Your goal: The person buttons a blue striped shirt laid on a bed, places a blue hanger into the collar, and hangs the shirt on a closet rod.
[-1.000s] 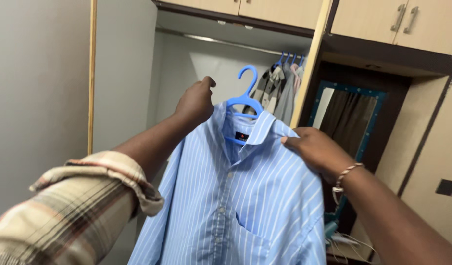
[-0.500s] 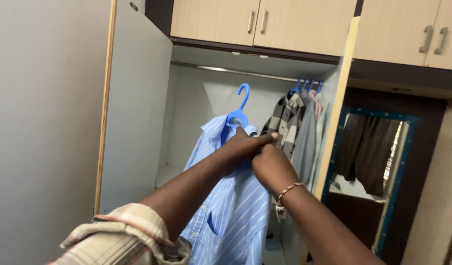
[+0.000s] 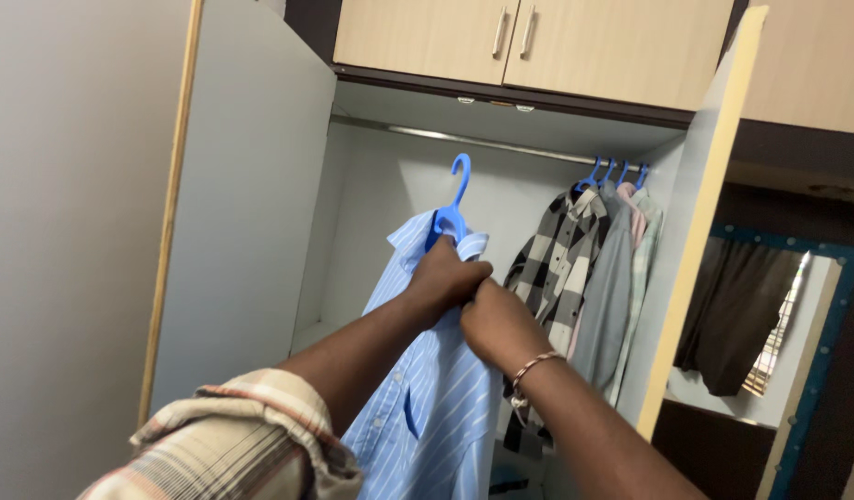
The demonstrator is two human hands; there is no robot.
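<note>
Gripping the striped shirt (image 3: 427, 389) at its collar, our left hand (image 3: 443, 278) and right hand (image 3: 495, 324) have fingers closed on it; the hanger (image 3: 450, 208) hook (below the rail (image 3: 464, 141)) needs lifting.

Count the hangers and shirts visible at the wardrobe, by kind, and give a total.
Blue hangers: 4, one in the striped shirt, three on the rail.
Blue striped shirt: 1, gripped at the collar by the left hand and right hand.
Hung shirts: about 4; the rear ones overlap.
Total: about 9.
</note>
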